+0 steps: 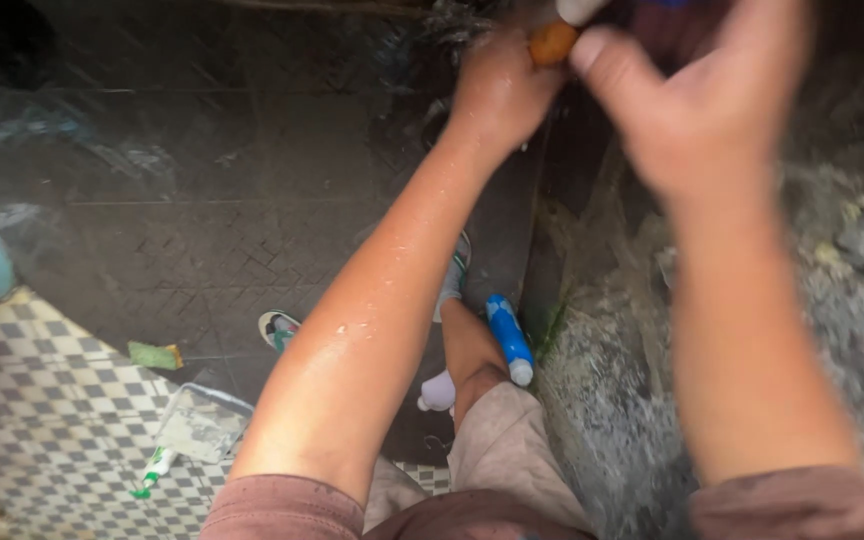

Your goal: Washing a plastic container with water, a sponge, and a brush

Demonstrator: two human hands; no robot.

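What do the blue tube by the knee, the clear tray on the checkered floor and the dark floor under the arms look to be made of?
Blue tube: probably glossy plastic, smooth blue body with a white cap. Clear tray: looks like thin transparent plastic, cloudy inside. Dark floor: seemingly wet tile, with straight joint lines, a fine pressed pattern and sheen. The left hand touches a small orange object, too blurred to judge.

Both hands met at the top of the view, the left hand (500, 92) just left of the right hand (697, 100), a small round object (552, 43) between them. Far below, a tube (509, 340) lay on the floor (202, 200) right of the person's knee; a clear tray (200, 423) sat lower left, a small bottle (152, 472) beside it.
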